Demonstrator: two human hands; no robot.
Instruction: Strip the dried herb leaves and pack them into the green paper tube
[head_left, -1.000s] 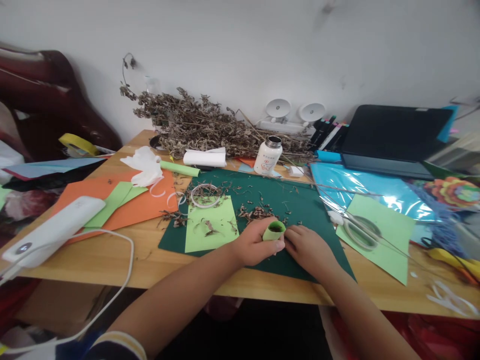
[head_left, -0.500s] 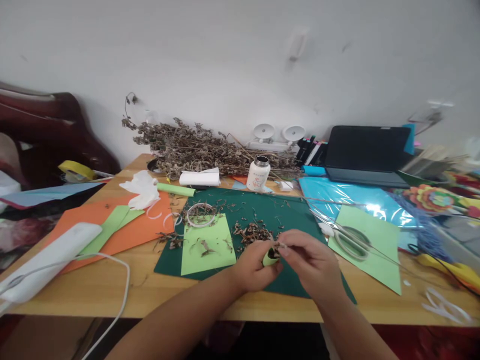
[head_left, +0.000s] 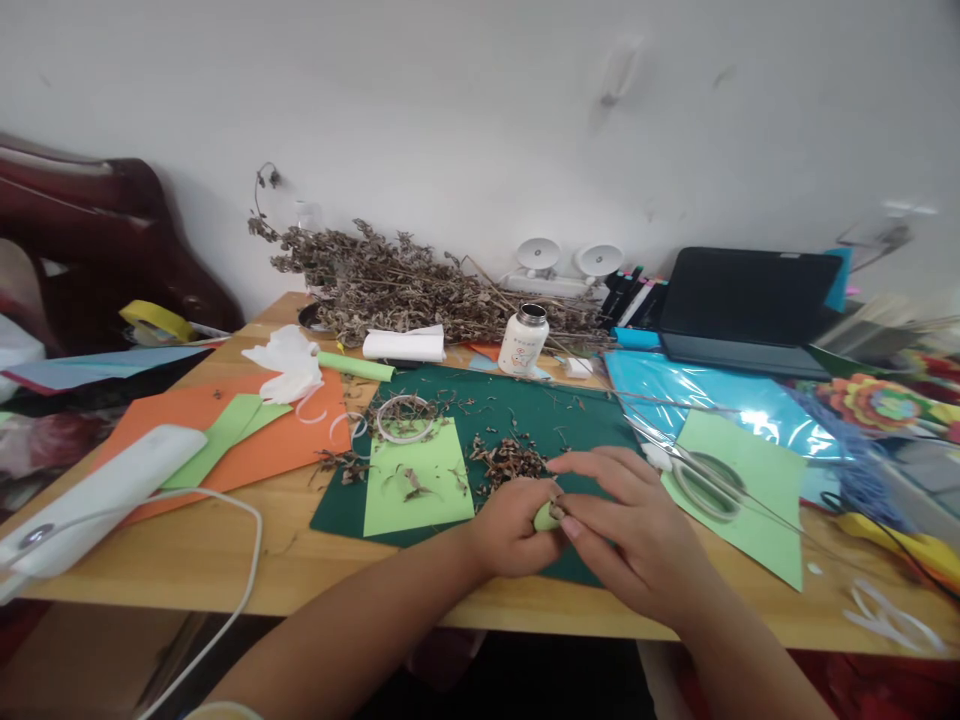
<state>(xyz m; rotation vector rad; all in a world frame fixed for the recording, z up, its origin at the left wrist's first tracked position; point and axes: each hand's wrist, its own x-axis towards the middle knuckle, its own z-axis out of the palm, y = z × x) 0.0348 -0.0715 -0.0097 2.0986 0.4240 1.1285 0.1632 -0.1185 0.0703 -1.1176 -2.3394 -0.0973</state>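
Observation:
My left hand [head_left: 514,530] is wrapped round a small light green paper tube [head_left: 544,517], held just above the dark green mat [head_left: 585,400]. Bits of dried leaf [head_left: 556,507] show at the tube's mouth. The thumb and index finger of my right hand [head_left: 637,530] meet at that mouth, closed on the leaf bits; its upper fingers reach out over the left hand. Just beyond the hands lies a heap of crumbled dried leaves [head_left: 511,460]. To the left, a light green sheet [head_left: 390,515] carries a few leaf scraps and touches a roll of clear tape [head_left: 381,425].
Dried plant stems [head_left: 405,275] lie along the wall behind an uncapped white bottle [head_left: 523,342]. Scissors [head_left: 709,470] rest on green paper at right, near a blue plastic packet [head_left: 690,385]. A white power strip [head_left: 105,500] with a cable and orange paper [head_left: 292,450] are at left.
My right hand has shifted from above the tube's mouth down against it, its upper fingers stretching out. Leaf bits now cover the dark opening. The view has tilted slightly.

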